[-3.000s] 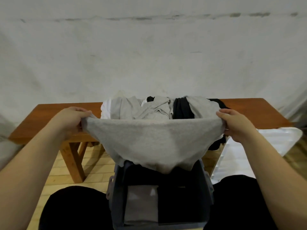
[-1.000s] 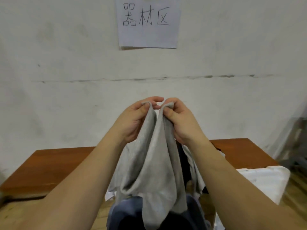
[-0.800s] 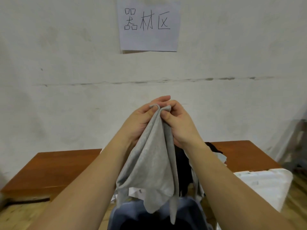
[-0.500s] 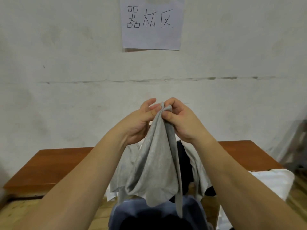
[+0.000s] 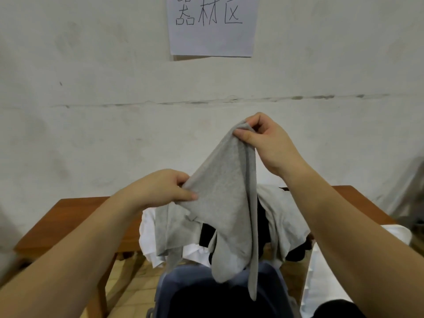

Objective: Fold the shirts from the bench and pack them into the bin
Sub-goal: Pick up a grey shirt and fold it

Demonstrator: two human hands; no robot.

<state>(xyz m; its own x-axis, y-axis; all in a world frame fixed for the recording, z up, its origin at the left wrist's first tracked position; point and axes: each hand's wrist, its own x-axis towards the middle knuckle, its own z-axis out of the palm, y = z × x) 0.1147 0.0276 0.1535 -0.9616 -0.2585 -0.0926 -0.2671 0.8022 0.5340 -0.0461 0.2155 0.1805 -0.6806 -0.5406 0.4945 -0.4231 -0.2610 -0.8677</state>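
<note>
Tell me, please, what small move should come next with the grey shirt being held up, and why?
Probably draw the left hand down the edge to pull the fold flat: the right hand pinches the grey shirt at its top, and it hangs bunched over the bin.

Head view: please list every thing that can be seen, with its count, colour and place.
held shirt: 1, grey, hanging above the bin
shirt pile: several, grey, white, black, on the bench
bench: 1, brown wood, against the wall
bin: 1, blue-grey, bottom centre
paper sign: 1, white, handwritten, on the wall
white sheet: 1, lower right
left hand: pinches the shirt's side
right hand: pinches the shirt's top
</note>
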